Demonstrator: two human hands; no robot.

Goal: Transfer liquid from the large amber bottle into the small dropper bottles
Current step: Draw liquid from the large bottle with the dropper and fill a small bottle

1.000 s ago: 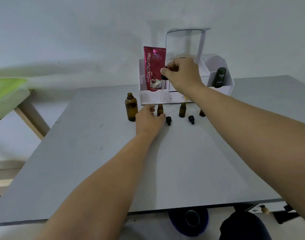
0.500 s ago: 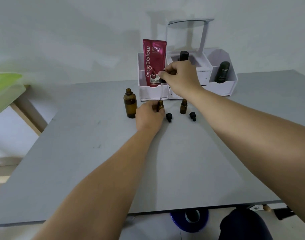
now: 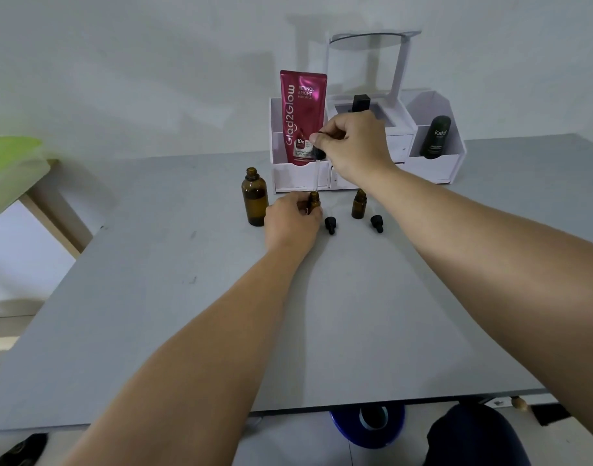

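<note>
The large amber bottle (image 3: 254, 200) stands uncapped on the grey table (image 3: 221, 324). Just right of it, my left hand (image 3: 293, 220) grips a small amber dropper bottle (image 3: 314, 201) that stands upright. My right hand (image 3: 354, 146) pinches a dropper (image 3: 318, 168) by its black bulb; the clear glass tube hangs straight down with its tip at the small bottle's mouth. A second small amber bottle (image 3: 359, 204) stands open further right. Two black dropper caps (image 3: 330, 225) (image 3: 377, 223) lie on the table in front of the small bottles.
A white organiser (image 3: 433, 168) stands behind the bottles, holding a red Glad2Glow tube (image 3: 301, 116), a dark Kahf bottle (image 3: 435, 137) and a black-capped item (image 3: 361, 103). A green-topped table (image 3: 9, 169) is at the left. A blue object (image 3: 367, 423) sits under the table's near edge.
My right hand has lowered the dropper over the small bottle held in my left hand. The third small bottle behind my right arm is now hidden. The camera has moved closer.
</note>
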